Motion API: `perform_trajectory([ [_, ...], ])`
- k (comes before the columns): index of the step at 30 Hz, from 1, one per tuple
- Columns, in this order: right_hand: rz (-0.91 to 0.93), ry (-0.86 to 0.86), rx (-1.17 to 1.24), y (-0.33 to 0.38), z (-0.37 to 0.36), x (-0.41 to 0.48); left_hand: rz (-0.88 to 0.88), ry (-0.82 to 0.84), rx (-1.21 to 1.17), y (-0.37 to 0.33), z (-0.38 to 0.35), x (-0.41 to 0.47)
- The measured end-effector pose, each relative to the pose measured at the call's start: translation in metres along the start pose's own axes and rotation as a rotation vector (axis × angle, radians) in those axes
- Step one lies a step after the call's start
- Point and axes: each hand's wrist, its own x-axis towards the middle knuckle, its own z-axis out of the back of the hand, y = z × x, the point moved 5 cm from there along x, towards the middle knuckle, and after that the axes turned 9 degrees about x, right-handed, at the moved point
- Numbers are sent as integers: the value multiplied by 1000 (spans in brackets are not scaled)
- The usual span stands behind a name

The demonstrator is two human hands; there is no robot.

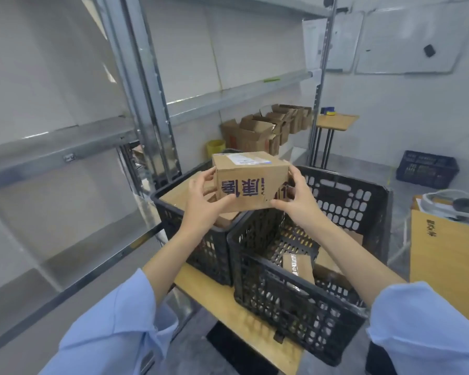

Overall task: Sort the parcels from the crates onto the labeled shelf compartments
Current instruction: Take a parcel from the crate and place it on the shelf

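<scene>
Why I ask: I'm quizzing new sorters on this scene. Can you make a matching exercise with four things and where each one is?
Things
1. purple-printed parcel
2. blue crate
3. yellow bin
4. taped parcel

Places
A. on the floor, far right
B. held between left hand and right hand
C. inside the near black crate
D. beside the open cartons

Pairs: 1-B, 2-A, 3-D, 4-C
</scene>
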Motion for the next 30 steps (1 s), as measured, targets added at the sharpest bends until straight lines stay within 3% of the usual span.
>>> perform_trajectory([
  [9,31,155,267,11,-54,10,35,-120,5,13,57,-21],
  [14,37,177,289,19,-81,19,14,-196,22,15,85,-24],
  [20,75,304,224,28,-139,29,-4,-302,159,28,131,-41],
  [30,152,575,324,56,-265,23,35,-518,179,50,235,-94],
])
